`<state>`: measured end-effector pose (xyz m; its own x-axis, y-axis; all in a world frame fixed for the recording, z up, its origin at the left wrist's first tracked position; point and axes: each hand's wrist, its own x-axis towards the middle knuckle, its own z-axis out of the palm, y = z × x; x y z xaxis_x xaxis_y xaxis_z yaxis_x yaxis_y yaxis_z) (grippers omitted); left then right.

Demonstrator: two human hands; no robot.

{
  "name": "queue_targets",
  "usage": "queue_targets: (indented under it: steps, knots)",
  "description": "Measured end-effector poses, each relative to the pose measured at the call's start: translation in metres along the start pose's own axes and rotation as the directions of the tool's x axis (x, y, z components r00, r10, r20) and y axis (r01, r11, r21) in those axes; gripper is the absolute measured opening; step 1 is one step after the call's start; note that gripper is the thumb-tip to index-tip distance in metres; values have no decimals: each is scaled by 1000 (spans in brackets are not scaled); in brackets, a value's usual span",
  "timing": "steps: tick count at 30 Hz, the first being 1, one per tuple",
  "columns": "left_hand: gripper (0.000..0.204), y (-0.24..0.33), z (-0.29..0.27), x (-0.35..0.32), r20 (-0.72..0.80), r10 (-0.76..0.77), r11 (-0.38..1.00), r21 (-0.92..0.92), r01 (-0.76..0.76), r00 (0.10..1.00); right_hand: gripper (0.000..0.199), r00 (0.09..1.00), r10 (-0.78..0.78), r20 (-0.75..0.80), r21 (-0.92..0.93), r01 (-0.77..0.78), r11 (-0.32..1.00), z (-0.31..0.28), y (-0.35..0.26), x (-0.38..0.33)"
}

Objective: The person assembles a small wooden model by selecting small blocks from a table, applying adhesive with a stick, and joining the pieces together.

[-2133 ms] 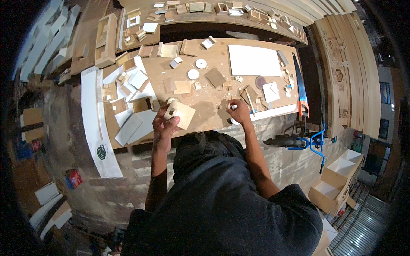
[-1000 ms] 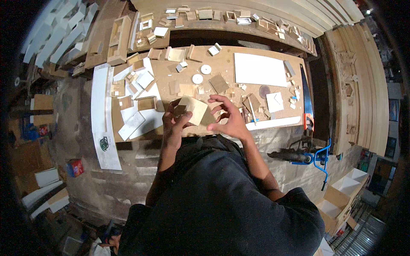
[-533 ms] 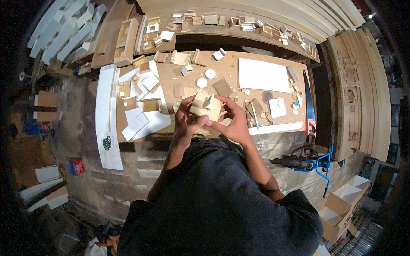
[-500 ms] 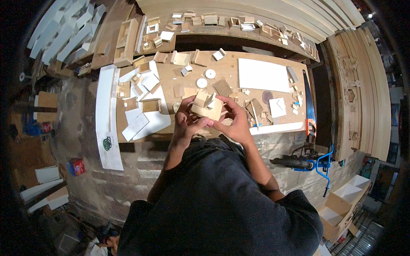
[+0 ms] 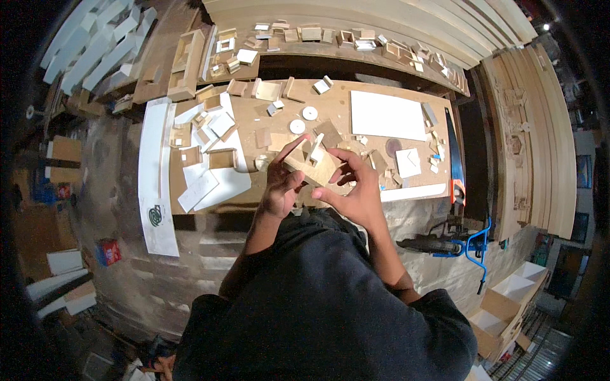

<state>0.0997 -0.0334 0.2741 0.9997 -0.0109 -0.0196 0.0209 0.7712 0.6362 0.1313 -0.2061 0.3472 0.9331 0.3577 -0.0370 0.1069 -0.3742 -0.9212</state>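
A small light-wood piece (image 5: 323, 170), boxy with a thin upright part on top, is held tilted in front of my body above the table edge. My left hand (image 5: 279, 190) grips its left side, the fingers reaching up behind it and the thumb at the near side. Curled about the right side is my right hand (image 5: 359, 193), index finger at the top right edge and thumb by the near lower corner. The undersides of both grips are hidden. Two white discs (image 5: 297, 126) and flat wood offcuts (image 5: 327, 132) lie on the table just beyond.
The wooden worktable (image 5: 254, 113) carries a white panel (image 5: 387, 115), white sheets (image 5: 222, 184), small wooden boxes (image 5: 222, 159) and an orange-handled saw (image 5: 457, 190). A shelf behind holds several miniature wooden pieces (image 5: 311, 33). A blue-framed bicycle (image 5: 473, 251) stands at the right.
The wooden piece has turned and tilted, one corner now toward me. My right thumb has come away from the left thumb, and the right hand has shifted slightly right.
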Motion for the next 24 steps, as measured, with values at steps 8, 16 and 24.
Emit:
queue_targets:
  steps: [8, 16, 24]
  knots:
    - [73, -16, -7, -8, -11, -29, 955, -297, 24, 1000, 57, 999, -37, -5, 155, 38, 987, -11, 13, -15]
    - [82, -54, -42, -22, -126, -179, 936, -327, 130, 976, 47, 1000, -5, -31, 242, 13, 970, -27, 28, -34]
    - [84, -44, -15, -27, 39, -129, 972, -192, 134, 991, 56, 993, 117, 5, 305, -113, 946, -16, 49, -49]
